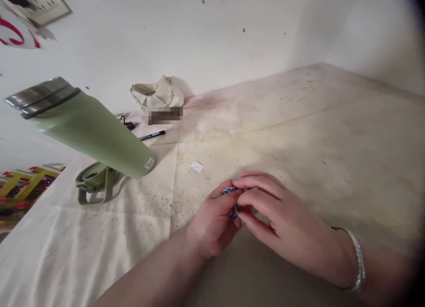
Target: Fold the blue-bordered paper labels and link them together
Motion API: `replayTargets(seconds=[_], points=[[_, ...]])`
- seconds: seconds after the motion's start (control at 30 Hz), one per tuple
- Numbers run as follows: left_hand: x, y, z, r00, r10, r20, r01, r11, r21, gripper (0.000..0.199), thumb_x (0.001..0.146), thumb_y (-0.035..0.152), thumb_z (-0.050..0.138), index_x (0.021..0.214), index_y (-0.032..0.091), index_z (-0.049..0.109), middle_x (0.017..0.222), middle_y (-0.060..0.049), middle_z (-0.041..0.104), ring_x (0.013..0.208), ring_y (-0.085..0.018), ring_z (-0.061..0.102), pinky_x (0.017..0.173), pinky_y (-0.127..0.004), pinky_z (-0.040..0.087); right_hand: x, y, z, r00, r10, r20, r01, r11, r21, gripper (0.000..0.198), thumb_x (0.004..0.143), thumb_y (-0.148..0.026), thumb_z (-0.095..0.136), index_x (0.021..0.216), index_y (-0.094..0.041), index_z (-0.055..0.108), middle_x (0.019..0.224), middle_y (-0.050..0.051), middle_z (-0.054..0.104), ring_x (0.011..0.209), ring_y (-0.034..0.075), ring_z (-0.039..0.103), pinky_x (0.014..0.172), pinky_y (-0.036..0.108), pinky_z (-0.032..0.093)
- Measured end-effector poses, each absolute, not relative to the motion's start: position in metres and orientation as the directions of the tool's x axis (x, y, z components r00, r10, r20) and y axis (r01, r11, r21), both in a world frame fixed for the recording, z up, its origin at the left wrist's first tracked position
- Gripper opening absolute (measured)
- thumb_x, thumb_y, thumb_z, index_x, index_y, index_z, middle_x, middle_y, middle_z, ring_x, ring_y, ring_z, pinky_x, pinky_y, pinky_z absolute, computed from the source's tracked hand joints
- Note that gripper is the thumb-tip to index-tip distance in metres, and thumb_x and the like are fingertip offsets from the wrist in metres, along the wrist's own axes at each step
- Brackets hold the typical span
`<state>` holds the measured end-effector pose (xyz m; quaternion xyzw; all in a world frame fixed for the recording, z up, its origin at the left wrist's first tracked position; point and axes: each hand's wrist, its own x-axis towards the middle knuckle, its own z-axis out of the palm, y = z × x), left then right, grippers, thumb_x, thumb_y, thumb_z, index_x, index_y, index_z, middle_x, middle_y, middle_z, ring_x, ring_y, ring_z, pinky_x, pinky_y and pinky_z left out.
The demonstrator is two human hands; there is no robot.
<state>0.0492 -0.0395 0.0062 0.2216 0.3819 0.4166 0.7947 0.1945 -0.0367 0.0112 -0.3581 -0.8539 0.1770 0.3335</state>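
Note:
A small blue-and-white patterned object [233,212] sits between my hands; fingers cover most of it, so its kind cannot be made out. My left hand [215,218] is closed around it, with the thumb laid across its front. From the right, my right hand [282,214] has its fingers curled and their tips pressed at the object's edge. A silver bangle [358,260] circles the right wrist. Just beyond the hands, a small white paper slip [197,166] lies on the cream tablecloth [142,236].
A tall green tumbler [96,134] with a steel top stands at left, its green lid with a strap [96,181] beside it. Farther back lie a black pen [152,135] and a cream handbag [159,92] with a pearl chain. A white wall [215,41] bounds the table.

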Motion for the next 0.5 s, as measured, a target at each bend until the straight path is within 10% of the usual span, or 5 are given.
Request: replayTargets(seconds=[0.5], points=[[0.0481, -0.0433, 0.0135, 0.322, 0.86, -0.396, -0.198, 0.47, 0.86, 0.013, 0.079, 0.018, 0.055, 0.075, 0.018, 0.043, 0.058, 0.008, 0.033, 0.047, -0.003, 0.028, 0.043, -0.019, 0.019, 0.1959, -0.0384, 0.0126, -0.483, 0.772, 0.414, 0.447, 0.624, -0.642, 0.022, 0.083, -0.013, 0.051, 0.104, -0.021, 0.054, 0.112, 0.005, 0.056, 0.11, 0.014, 0.049, 0.095, 0.031, 0.045]])
